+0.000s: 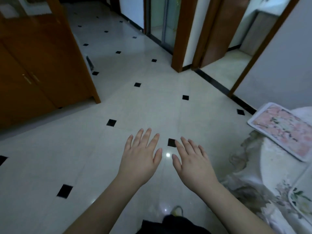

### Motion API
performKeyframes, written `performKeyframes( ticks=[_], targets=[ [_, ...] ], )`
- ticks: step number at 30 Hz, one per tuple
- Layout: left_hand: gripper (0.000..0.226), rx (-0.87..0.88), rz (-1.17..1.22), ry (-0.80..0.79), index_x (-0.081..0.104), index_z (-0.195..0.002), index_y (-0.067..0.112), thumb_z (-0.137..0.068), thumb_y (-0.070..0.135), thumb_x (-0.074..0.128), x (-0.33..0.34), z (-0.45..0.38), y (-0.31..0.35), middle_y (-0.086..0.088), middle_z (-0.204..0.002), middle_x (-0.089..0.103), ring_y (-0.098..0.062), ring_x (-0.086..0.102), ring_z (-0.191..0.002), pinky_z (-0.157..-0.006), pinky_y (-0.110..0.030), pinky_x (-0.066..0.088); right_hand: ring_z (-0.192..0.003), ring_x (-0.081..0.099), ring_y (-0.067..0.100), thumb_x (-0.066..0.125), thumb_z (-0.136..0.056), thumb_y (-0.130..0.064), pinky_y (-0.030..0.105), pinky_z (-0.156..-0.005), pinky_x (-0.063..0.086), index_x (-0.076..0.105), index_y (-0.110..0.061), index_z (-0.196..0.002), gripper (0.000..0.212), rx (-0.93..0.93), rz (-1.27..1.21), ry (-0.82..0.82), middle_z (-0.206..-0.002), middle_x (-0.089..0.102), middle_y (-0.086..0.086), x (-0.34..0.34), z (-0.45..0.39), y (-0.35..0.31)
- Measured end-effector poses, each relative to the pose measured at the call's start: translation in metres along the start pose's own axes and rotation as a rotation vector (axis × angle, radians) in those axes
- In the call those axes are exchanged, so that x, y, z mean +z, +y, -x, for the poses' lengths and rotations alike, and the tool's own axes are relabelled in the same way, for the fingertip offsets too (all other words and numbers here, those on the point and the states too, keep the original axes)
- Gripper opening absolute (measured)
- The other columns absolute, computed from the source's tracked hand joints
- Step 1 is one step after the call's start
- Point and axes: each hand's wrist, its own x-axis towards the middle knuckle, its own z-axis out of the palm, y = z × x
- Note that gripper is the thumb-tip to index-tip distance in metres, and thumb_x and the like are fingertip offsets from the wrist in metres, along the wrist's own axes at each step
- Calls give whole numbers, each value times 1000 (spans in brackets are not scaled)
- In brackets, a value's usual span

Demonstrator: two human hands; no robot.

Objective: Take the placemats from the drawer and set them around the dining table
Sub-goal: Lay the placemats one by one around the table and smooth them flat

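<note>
White tiled floor [135,102] is lying open ahead, cabinet [42,65] standing left. A placemat [283,130] is overhanging the counter [270,169] edge right. Left hand [140,159] and right hand [194,164] are hovering flat, fingers spread, holding nothing.

No readable text, label, brand, number or sign anywhere. Placemat [282,130] right of fingers [187,144]: floral print only, no lettering.

You are seeing the bench [270,174] running off the right edge, cutting both placemats: the pink placemat [283,130] and the near placemat [302,200] at its corner.
</note>
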Motion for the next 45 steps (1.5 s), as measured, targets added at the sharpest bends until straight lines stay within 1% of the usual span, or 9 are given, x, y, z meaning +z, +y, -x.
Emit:
performKeyframes(
  ticks=[6,10,15,22,28,33,35,41,45],
  targets=[
    [81,158,0,-11,16,-155,32,-83,55,-12,2,-99,35,3,-165,11,-17,4,-151,-120,-40,0,-122,59,30,31,-94,-45,49,-99,47,64,-15,-129,56,173,-6,20,-135,61,8,1,-47,63],
    [80,228,-15,-52,13,-155,33,-83,56,-13,12,-166,63,4,-165,10,-16,3,-151,-120,-39,0,-131,51,29,22,-94,-49,47,-107,39,56,-20,-137,62,255,-35,-25,-144,53,6,9,-90,115],
    [71,267,1,-42,21,-154,33,-90,58,3,13,-251,109,2,-162,22,-17,14,-151,-119,-40,6,-150,15,21,-13,-81,-57,39,-120,10,18,-29,-155,85,268,-117,-69,-163,17,-2,-11,-153,180],
    [74,375,-47,-12,18,-155,33,-89,59,-4,3,-358,169,2,-163,18,-17,9,-151,-120,-41,6,-147,26,27,0,-88,-55,44,-118,17,32,-27,-152,77,353,-118,42,-159,29,3,-44,-228,255],
    [79,490,-52,-69,6,-156,35,-82,59,-14,11,-440,212,4,-165,5,-15,-1,-151,-121,-40,-1,-151,11,24,-5,-86,-55,41,-120,8,24,-27,-154,80,474,-127,61,-164,15,1,-49,-271,309],
    [72,632,-8,-79,1,-156,34,-88,58,-6,26,-516,241,3,-165,3,-17,1,-152,-117,-36,-4,-148,22,29,2,-88,-53,44,-118,17,34,-23,-151,77,631,-80,105,-160,26,4,-54,-317,354],
    [71,709,-1,-82,8,-156,32,-90,56,-2,31,-550,252,1,-165,9,-18,5,-152,-119,-39,1,-147,23,29,4,-88,-53,45,-118,18,36,-23,-151,76,697,-68,90,-160,27,5,-54,-342,370],
    [68,928,-21,-110,29,-153,28,-93,52,9,25,-630,295,-2,-160,29,-22,22,-149,-118,-45,17,-126,55,34,32,-90,-45,50,-100,45,61,-17,-131,57,924,-6,157,-138,58,10,-63,-389,396],
    [75,1085,-35,-163,11,-156,31,-86,53,-6,25,-667,330,1,-165,10,-18,2,-152,-120,-40,1,-122,59,33,36,-88,-43,50,-96,48,64,-18,-127,55,1059,1,145,-134,61,9,-67,-397,411]
  ],
)
